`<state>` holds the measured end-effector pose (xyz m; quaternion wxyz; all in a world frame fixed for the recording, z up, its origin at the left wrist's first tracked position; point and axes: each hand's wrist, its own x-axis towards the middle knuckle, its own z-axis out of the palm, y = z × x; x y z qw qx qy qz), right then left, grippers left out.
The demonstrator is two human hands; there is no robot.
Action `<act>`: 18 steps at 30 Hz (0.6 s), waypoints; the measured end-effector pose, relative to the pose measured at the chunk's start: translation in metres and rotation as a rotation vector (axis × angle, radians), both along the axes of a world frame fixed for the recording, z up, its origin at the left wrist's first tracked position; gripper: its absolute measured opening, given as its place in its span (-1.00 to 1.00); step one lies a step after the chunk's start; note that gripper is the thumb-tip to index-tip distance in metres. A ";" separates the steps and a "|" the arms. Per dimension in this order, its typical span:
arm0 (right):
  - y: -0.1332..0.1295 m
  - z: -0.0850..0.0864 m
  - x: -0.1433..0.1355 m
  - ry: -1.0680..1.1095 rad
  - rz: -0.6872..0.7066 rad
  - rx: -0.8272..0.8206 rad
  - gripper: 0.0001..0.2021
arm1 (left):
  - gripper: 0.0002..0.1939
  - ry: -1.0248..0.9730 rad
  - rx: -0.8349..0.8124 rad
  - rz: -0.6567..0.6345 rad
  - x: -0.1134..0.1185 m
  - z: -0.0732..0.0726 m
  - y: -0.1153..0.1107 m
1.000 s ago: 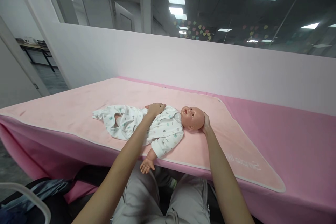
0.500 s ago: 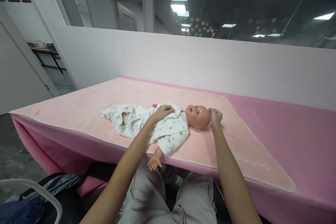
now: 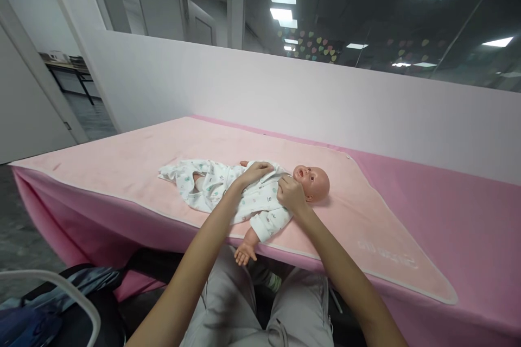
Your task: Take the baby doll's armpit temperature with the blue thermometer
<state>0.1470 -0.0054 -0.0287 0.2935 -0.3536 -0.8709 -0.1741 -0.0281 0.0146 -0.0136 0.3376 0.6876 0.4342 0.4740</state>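
white printed outfit on baby doll, face-up on peach mat; leg opening gapes; left hand on chest, right hand curled by neck, fingers bunched, can't tell if pinching.

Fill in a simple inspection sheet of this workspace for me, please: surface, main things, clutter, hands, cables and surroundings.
Surface: peach mat with pale lettering, over a pink cloth.
Main things: bald doll lying face up in a white patterned outfit; its near arm reaches past the front edge.
Clutter: blue-grey fabric at lower left, off the mat.
Hands: left hand on the outfit's chest; right hand at the collar, fingers curled, grip on the fabric unclear.
Cables: nothing seen.
Surroundings: white wall behind, dark glass above it, a small table beyond at left.
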 end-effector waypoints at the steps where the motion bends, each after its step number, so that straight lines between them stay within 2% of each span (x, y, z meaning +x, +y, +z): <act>1: 0.000 0.003 0.000 0.007 -0.052 -0.056 -0.78 | -0.67 -0.047 -0.008 0.065 -0.001 -0.001 0.002; 3: -0.001 0.010 -0.002 0.013 -0.127 -0.150 -0.74 | -0.67 -0.115 -0.007 0.130 -0.003 -0.003 0.005; 6: -0.002 0.021 -0.010 -0.042 -0.164 -0.245 -0.66 | -0.69 -0.131 -0.003 0.113 -0.004 -0.004 0.007; 9: 0.001 0.028 -0.019 -0.087 -0.243 -0.328 -0.66 | -0.69 -0.122 0.003 0.091 -0.004 -0.004 0.006; 13: 0.006 0.028 -0.027 -0.063 -0.344 -0.383 -0.66 | -0.67 -0.116 -0.021 0.068 -0.004 -0.004 0.005; 18: 0.007 0.027 -0.028 0.021 -0.319 -0.390 -0.70 | -0.65 -0.115 -0.038 0.095 -0.003 -0.002 0.004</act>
